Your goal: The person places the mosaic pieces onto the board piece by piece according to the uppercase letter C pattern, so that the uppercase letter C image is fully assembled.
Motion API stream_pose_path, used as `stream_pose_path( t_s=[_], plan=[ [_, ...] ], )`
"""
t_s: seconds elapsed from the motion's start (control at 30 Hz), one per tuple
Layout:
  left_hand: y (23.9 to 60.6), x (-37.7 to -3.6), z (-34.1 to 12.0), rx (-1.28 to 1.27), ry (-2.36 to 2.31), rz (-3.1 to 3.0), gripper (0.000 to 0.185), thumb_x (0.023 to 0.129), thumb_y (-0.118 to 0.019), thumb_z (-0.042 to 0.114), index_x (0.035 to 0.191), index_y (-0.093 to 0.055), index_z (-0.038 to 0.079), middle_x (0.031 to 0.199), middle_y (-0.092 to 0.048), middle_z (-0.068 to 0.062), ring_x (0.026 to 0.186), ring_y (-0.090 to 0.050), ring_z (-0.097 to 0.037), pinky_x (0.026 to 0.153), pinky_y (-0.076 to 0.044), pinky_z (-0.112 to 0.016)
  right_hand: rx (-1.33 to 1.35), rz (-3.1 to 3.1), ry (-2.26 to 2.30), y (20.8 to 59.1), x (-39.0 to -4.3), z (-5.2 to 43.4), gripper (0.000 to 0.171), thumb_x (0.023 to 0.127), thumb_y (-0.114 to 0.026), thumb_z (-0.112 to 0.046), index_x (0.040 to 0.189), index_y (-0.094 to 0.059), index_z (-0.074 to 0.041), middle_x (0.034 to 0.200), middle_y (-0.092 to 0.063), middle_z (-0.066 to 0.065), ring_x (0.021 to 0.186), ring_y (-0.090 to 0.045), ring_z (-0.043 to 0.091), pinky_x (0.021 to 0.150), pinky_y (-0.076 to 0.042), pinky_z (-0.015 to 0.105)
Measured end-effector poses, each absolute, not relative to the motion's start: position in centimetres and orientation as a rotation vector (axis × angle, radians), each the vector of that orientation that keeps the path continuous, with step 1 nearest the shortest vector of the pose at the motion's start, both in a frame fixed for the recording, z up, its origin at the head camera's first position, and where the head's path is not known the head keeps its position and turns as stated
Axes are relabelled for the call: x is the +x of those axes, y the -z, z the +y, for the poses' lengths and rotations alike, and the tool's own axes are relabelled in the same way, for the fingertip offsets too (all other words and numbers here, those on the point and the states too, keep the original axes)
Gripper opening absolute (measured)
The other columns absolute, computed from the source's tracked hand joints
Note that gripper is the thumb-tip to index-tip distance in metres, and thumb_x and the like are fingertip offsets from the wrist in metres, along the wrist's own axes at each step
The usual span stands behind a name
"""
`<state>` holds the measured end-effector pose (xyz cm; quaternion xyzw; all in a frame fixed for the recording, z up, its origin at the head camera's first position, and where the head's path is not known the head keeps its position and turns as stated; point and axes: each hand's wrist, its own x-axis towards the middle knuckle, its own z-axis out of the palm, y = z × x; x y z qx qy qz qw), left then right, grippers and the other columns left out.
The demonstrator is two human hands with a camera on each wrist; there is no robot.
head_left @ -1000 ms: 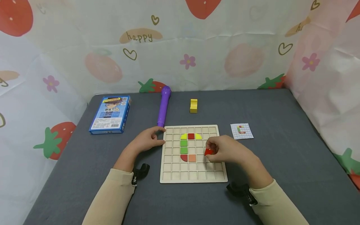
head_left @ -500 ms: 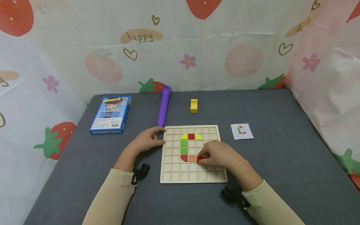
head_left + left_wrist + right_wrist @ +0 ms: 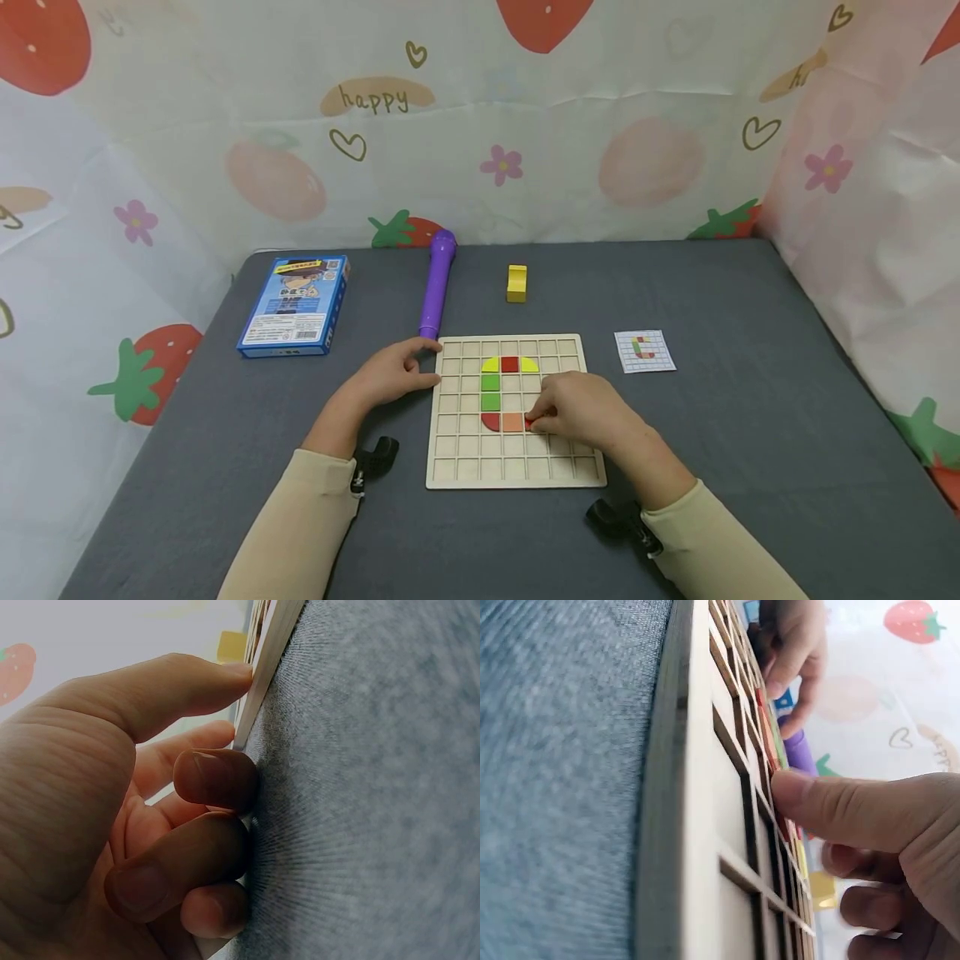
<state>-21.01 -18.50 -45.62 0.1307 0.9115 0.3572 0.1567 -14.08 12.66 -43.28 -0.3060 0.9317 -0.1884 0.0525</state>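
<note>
On the table lies a wooden grid board (image 3: 459, 472) with square cells. Several flat pieces sit in it: yellow corner pieces (image 3: 528, 364), a red square (image 3: 510, 364), green squares (image 3: 491, 392), a dark red rounded piece (image 3: 491, 422) and an orange square (image 3: 512, 422). My right hand (image 3: 579, 408) pinches a small red piece (image 3: 528, 424) at the cell right of the orange square; fingers hide most of it. In the right wrist view the thumb (image 3: 817, 799) bears on it. My left hand (image 3: 386, 375) touches the board's left edge with extended thumb (image 3: 180, 686) and index finger.
A patterned card (image 3: 645, 351) lies right of the board. Behind it stand a yellow block (image 3: 517, 283) and a purple microphone-shaped stick (image 3: 437, 283). A blue box (image 3: 295, 305) lies at the back left. Printed cloth (image 3: 562, 125) hangs behind the table.
My right hand has moved left with the red piece and lowered it to the cell beside the orange square. My left hand has stayed at the board's edge.
</note>
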Motion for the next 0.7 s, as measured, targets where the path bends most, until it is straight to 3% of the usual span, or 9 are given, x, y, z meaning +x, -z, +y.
stream_pose_path(
  t_s=[0.2,0.43,0.5,0.57,0.63,0.7],
  plan=[
    [45.5,-20.8,-18.5,0.365,-1.008,2.616,0.048,0.084,-0.07,0.035,0.128,-0.053,0.026,0.066,-0.047,-0.004,0.055,-0.042,-0.017,0.053,-0.033,-0.031,-0.77,2.676,0.684,40.7,-14.7,13.1,0.02,0.086,-0.067,-0.024,0.103,-0.075,-0.019,0.076,-0.062,-0.013,0.061,-0.048,0.007,0.058,-0.041,0.028],
    [43.7,-19.8,-18.9,0.43,-0.882,2.744,0.048,0.087,-0.065,0.038,0.132,-0.052,0.023,0.074,-0.054,-0.004,0.06,-0.049,-0.019,0.053,-0.038,-0.035,-0.573,3.021,1.047,38.1,-15.5,14.9,0.022,0.091,-0.054,-0.018,0.106,-0.07,-0.015,0.087,-0.059,-0.002,0.072,-0.053,0.016,0.061,-0.045,0.034],
    [42.7,-19.8,-19.3,0.457,-0.811,2.932,0.052,0.088,-0.064,0.039,0.134,-0.05,0.02,0.088,-0.059,-0.007,0.073,-0.055,-0.023,0.06,-0.043,-0.039,-0.489,3.204,1.091,38.1,-15.8,15.8,0.024,0.094,-0.054,-0.021,0.112,-0.068,-0.012,0.096,-0.062,0.002,0.081,-0.057,0.019,0.066,-0.047,0.037],
    [41.8,-19.9,-19.9,0.453,-0.694,3.145,0.058,0.09,-0.061,0.041,0.139,-0.045,0.016,0.115,-0.057,-0.012,0.101,-0.055,-0.028,0.08,-0.045,-0.046,-0.396,3.375,1.064,38.3,-16.3,16.7,0.033,0.095,-0.052,-0.026,0.122,-0.062,-0.009,0.11,-0.062,0.008,0.099,-0.059,0.025,0.078,-0.048,0.043],
    [41.1,-20.1,-20.5,0.393,-0.537,3.319,0.068,0.091,-0.055,0.048,0.146,-0.034,0.012,0.144,-0.037,-0.015,0.131,-0.034,-0.033,0.1,-0.031,-0.051,-0.305,3.483,0.932,38.6,-16.8,17.7,0.045,0.096,-0.051,-0.034,0.134,-0.052,-0.008,0.129,-0.054,0.013,0.121,-0.048,0.031,0.095,-0.039,0.048],
    [40.7,-20.2,-21.0,0.305,-0.42,3.408,0.076,0.093,-0.046,0.054,0.15,-0.022,0.01,0.156,-0.007,-0.014,0.142,0.0,-0.034,0.108,-0.011,-0.055,-0.228,3.501,0.739,39.1,-17.2,18.6,0.059,0.097,-0.047,-0.044,0.144,-0.038,-0.01,0.145,-0.038,0.016,0.136,-0.028,0.034,0.105,-0.024,0.052]
  ],
)
